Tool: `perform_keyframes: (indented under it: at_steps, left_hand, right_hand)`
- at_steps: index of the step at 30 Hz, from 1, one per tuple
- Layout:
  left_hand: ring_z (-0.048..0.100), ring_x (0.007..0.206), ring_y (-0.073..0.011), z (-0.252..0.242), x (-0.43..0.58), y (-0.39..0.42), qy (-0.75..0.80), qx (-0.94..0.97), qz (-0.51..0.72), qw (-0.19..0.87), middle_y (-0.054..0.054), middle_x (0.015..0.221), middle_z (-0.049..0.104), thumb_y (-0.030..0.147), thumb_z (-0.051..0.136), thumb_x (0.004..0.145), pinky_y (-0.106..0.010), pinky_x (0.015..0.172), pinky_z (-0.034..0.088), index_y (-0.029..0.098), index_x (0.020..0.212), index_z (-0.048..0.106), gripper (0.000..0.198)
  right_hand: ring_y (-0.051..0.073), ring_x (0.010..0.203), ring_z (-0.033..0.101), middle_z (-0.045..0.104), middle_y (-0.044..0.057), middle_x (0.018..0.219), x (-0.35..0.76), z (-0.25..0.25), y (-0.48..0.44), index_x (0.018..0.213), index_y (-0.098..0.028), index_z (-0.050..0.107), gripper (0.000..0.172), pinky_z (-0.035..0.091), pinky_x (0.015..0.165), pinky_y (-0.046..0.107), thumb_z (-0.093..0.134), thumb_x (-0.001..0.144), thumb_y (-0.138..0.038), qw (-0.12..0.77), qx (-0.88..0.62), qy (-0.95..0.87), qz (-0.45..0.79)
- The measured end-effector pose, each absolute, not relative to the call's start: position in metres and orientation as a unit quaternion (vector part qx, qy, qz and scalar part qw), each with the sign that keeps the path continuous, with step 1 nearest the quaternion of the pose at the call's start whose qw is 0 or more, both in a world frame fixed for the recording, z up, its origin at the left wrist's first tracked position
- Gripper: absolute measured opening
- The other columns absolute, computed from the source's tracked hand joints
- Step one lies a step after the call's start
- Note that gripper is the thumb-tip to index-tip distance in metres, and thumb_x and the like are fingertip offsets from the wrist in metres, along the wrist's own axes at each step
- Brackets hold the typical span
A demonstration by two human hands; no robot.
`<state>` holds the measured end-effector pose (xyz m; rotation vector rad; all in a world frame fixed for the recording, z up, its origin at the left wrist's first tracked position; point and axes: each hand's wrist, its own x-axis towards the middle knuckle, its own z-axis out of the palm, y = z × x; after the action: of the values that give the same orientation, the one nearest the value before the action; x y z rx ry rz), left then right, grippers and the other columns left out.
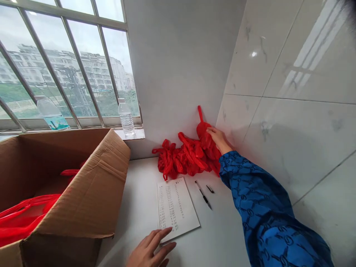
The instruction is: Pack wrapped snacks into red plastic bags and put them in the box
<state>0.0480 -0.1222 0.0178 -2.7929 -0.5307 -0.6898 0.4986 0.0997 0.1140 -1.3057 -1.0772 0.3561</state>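
Observation:
My right hand [218, 139], in a blue patterned sleeve, reaches to the far corner and closes on a red plastic bag [204, 135] at the right end of a heap of knotted red bags [182, 157] against the wall. My left hand [151, 250] lies flat on the white counter [222, 237] near the front edge, fingers stretched out, its fingertips touching the lower corner of a printed sheet of paper [175, 207]. A black pen [203, 194] and its cap [210, 188] lie just right of the sheet.
A large open cardboard box [83, 200] fills the left side, with more red bags [25, 218] inside. Two clear water bottles [126, 118] [51, 113] stand on the window sill. A glossy tiled wall [292, 92] closes off the right.

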Motion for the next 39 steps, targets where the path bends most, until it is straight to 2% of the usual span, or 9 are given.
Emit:
perform_keyframes:
  at_steps: [5,9,16,20,24,27,31,34,39]
  left_hand:
    - [0.065,0.119,-0.0214,-0.008,0.04,-0.114,-0.135,-0.963,-0.183,0.144,-0.003,0.136,0.065,0.013,0.059,0.086,-0.031,0.095,0.057,0.032,0.129,0.063,0.047]
    - [0.063,0.122,-0.022,-0.012,0.037,-0.115,-0.148,-0.973,-0.165,0.065,-0.001,0.136,0.066,0.018,0.061,0.086,-0.034,0.101,0.055,0.031,0.131,0.061,0.047]
    - [0.072,0.099,-0.0174,0.037,0.045,-0.12,-0.294,-0.91,-0.277,-0.089,-0.006,0.115,0.073,0.026,0.055,0.098,-0.023,0.084,0.058,0.029,0.124,0.064,0.028]
    - [0.069,0.087,-0.0141,0.079,0.052,-0.123,-0.324,-0.84,-0.42,-0.111,-0.004,0.099,0.07,0.018,0.053,0.099,-0.021,0.075,0.055,0.023,0.114,0.066,0.021]
    - [0.066,0.079,-0.0123,0.092,0.059,-0.12,-0.337,-0.783,-0.512,-0.106,-0.002,0.095,0.066,0.015,0.053,0.098,-0.024,0.073,0.052,0.021,0.109,0.066,0.018]
    - [0.064,0.086,-0.0143,0.091,0.067,-0.113,-0.375,-0.795,-0.466,-0.103,-0.004,0.104,0.065,0.018,0.053,0.099,-0.027,0.077,0.052,0.022,0.112,0.065,0.019]
    - [0.06,0.103,-0.0216,0.089,0.079,-0.104,-0.34,-0.895,-0.275,-0.085,-0.006,0.113,0.068,0.017,0.051,0.099,-0.036,0.088,0.049,0.025,0.115,0.066,0.024]
    - [0.059,0.109,-0.0234,0.083,0.081,-0.102,-0.302,-0.931,-0.175,-0.105,-0.005,0.118,0.069,0.017,0.059,0.094,-0.038,0.093,0.047,0.027,0.116,0.067,0.025]
    - [0.061,0.103,-0.0227,0.057,0.067,-0.097,-0.333,-0.925,-0.158,-0.096,-0.004,0.11,0.071,0.033,0.074,0.086,-0.036,0.088,0.044,0.026,0.111,0.069,0.026]
  right_hand:
    - [0.022,0.115,0.064,0.072,0.005,0.116,0.487,0.132,0.071,0.105,-0.022,0.072,0.034,0.048,0.104,0.036,0.066,0.085,-0.05,0.709,-0.485,-0.478,0.183]
    - [0.021,0.108,0.066,0.074,0.003,0.111,0.461,0.137,0.027,0.104,-0.024,0.072,0.035,0.051,0.096,0.033,0.068,0.082,-0.052,0.704,-0.437,-0.512,0.224]
    - [0.019,0.09,0.069,0.075,0.002,0.091,0.396,0.125,-0.045,0.089,-0.022,0.074,0.019,0.054,0.084,0.03,0.076,0.078,-0.037,0.6,-0.409,-0.618,0.302]
    - [0.02,0.095,0.069,0.074,0.002,0.096,0.353,0.094,-0.074,0.092,-0.023,0.071,0.012,0.052,0.089,0.033,0.061,0.091,-0.028,0.52,-0.397,-0.708,0.266]
    - [0.021,0.103,0.069,0.075,0.002,0.104,0.337,0.06,-0.096,0.087,-0.024,0.07,0.018,0.051,0.09,0.035,0.056,0.089,-0.013,0.413,-0.403,-0.782,0.235]
    - [0.022,0.104,0.068,0.074,0.003,0.109,0.342,0.043,-0.107,0.089,-0.024,0.068,0.016,0.051,0.09,0.036,0.056,0.09,-0.014,0.41,-0.445,-0.768,0.211]
    - [0.02,0.085,0.067,0.072,0.003,0.092,0.341,0.035,-0.125,0.095,-0.025,0.066,0.01,0.05,0.077,0.032,0.056,0.095,-0.023,0.463,-0.488,-0.719,0.177]
    - [0.017,0.073,0.063,0.07,0.001,0.084,0.329,0.031,-0.14,0.092,-0.025,0.066,0.009,0.047,0.065,0.028,0.058,0.096,-0.028,0.479,-0.463,-0.721,0.191]
    - [0.014,0.057,0.054,0.059,-0.002,0.063,0.304,0.017,-0.152,0.07,-0.022,0.057,0.03,0.037,0.057,0.029,0.06,0.097,-0.035,0.415,-0.426,-0.791,0.144]
